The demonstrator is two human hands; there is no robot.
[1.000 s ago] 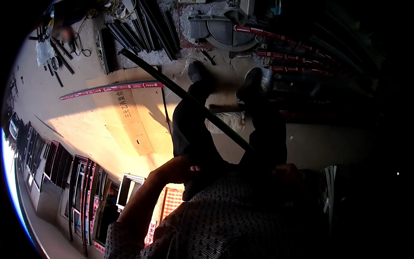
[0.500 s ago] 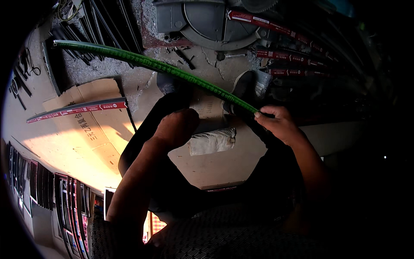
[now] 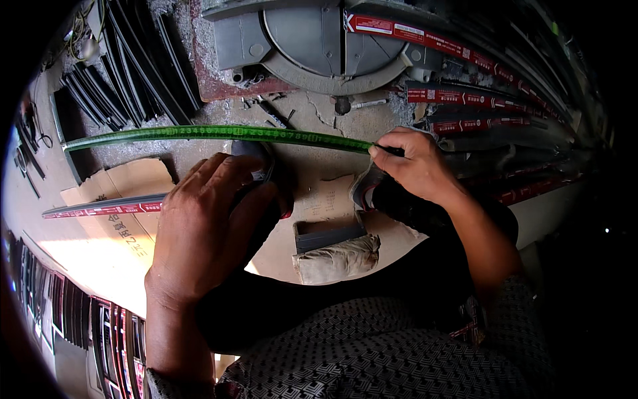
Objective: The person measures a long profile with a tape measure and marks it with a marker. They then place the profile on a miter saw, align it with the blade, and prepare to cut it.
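Note:
A long green tape measure blade (image 3: 266, 134) with printed markings stretches across the view, bowed slightly upward in the middle. My right hand (image 3: 415, 163) pinches its right end between thumb and fingers. A short dark piece shows at those fingertips; what it is I cannot make out. The blade's left end reaches the dark frame-like piece on the floor at the far left. My left hand (image 3: 206, 223) is over my left knee, below the blade, its fingers bent and the thumb apart. Nothing shows in it.
A grey round-based saw (image 3: 306, 46) stands ahead. Red-labelled dark profiles (image 3: 458, 100) lie at right, black strips (image 3: 146, 60) at upper left. Between my feet are a grey box-like piece (image 3: 329, 234) and a pale cloth bundle (image 3: 339, 259). Flattened cardboard (image 3: 126, 176) lies at left, under another labelled profile (image 3: 100, 207).
My left hand has gone from a closed fist to loosely spread fingers, moving left. The right hand has risen slightly, and the tape blade now runs more level. The view has shifted.

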